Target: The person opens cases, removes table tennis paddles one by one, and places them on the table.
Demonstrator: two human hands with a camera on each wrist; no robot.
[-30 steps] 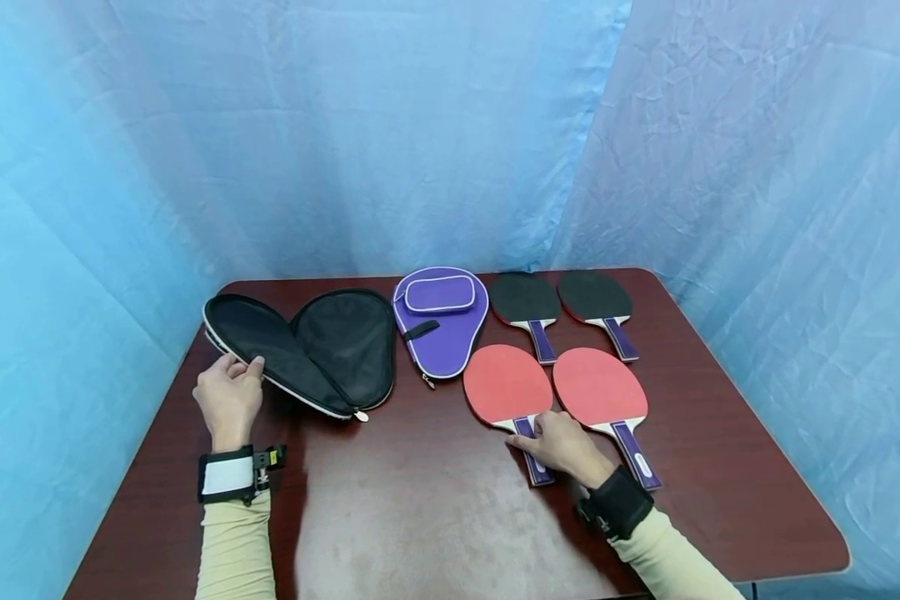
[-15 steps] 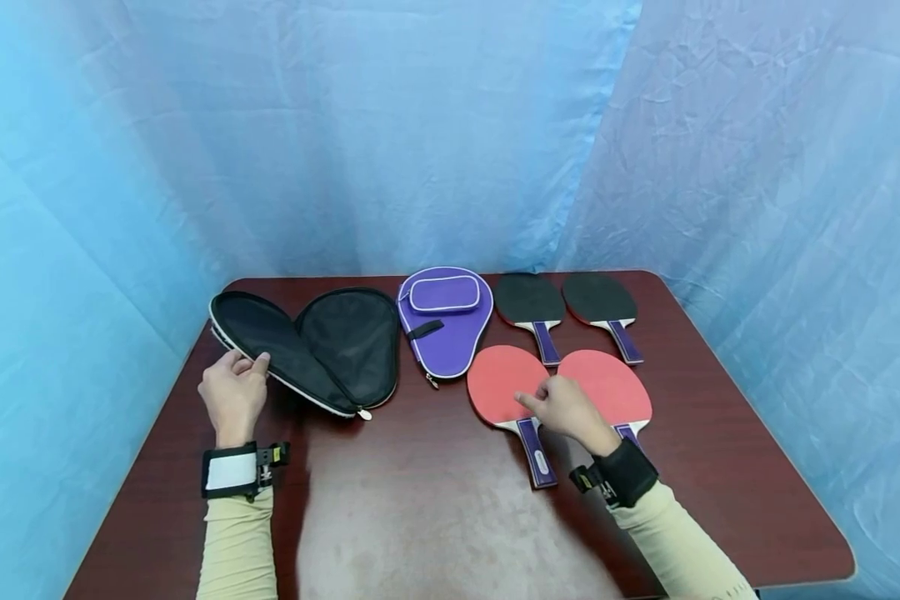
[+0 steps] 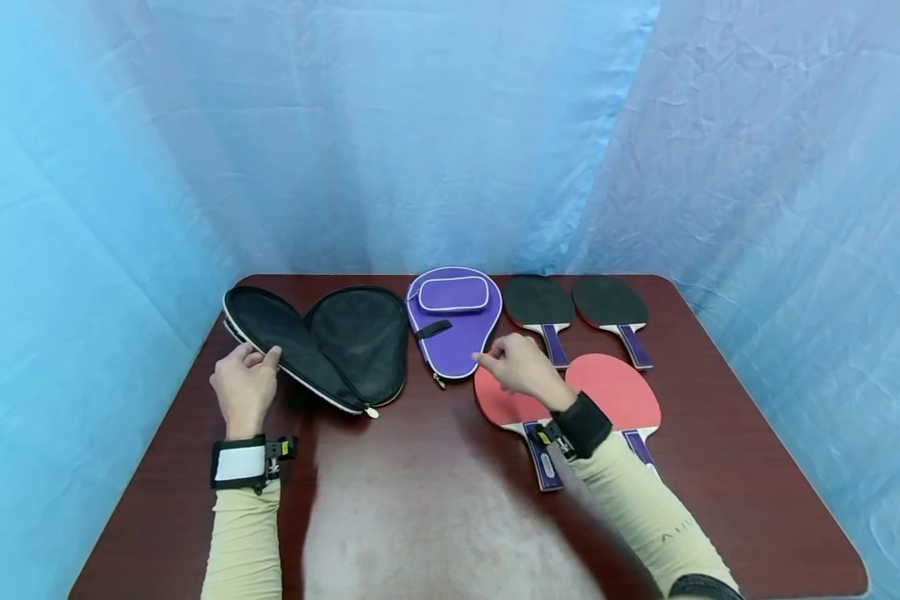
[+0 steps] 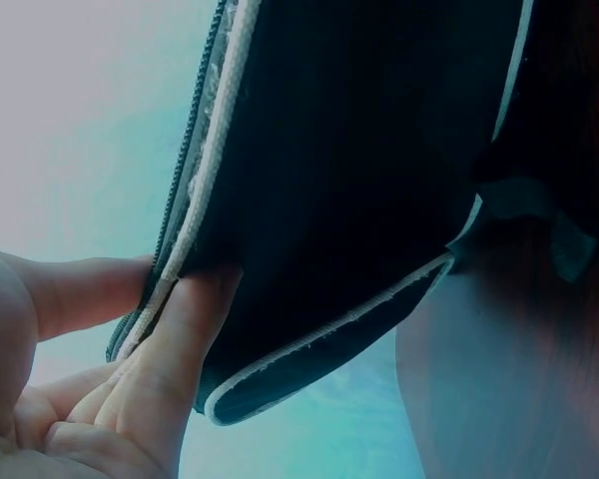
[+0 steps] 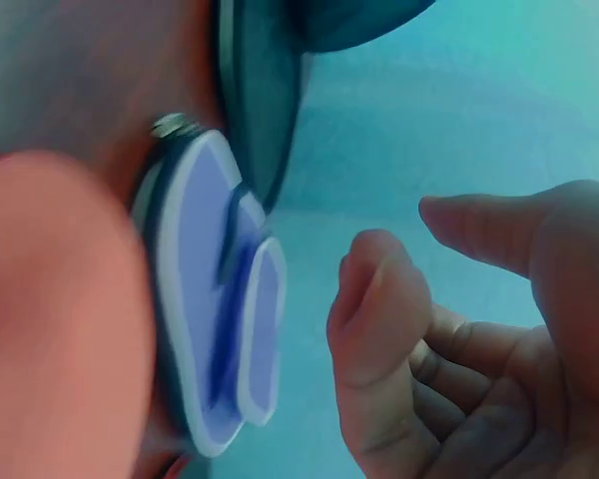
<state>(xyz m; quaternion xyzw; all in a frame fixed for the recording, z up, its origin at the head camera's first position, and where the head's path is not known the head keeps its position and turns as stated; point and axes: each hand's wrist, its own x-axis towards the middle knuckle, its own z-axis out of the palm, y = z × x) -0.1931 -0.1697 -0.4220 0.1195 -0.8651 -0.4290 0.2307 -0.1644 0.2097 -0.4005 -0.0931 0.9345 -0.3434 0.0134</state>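
My left hand (image 3: 244, 387) pinches the edge of the raised flap (image 3: 270, 329) of an unzipped black table tennis paddle case (image 3: 360, 337) at the left of the table. In the left wrist view, thumb and fingers grip the flap's pale piping and zip edge. My right hand (image 3: 521, 367) holds nothing and hovers over the blade of the left red table tennis paddle (image 3: 506, 408); its thumb and index finger are apart in the right wrist view. Just beyond that hand lies a closed purple paddle case (image 3: 461, 342) with a small pocket.
A second red-faced paddle (image 3: 613, 392) lies to the right. Behind are two black-faced paddles, one left (image 3: 537, 302) and one right (image 3: 610, 302). Blue curtains (image 3: 390, 142) surround the brown table (image 3: 390, 508) at the back and sides.
My right hand has left the left red paddle's handle, risen, and moved forward and left toward the purple case. The left hand keeps its pinch on the flap.
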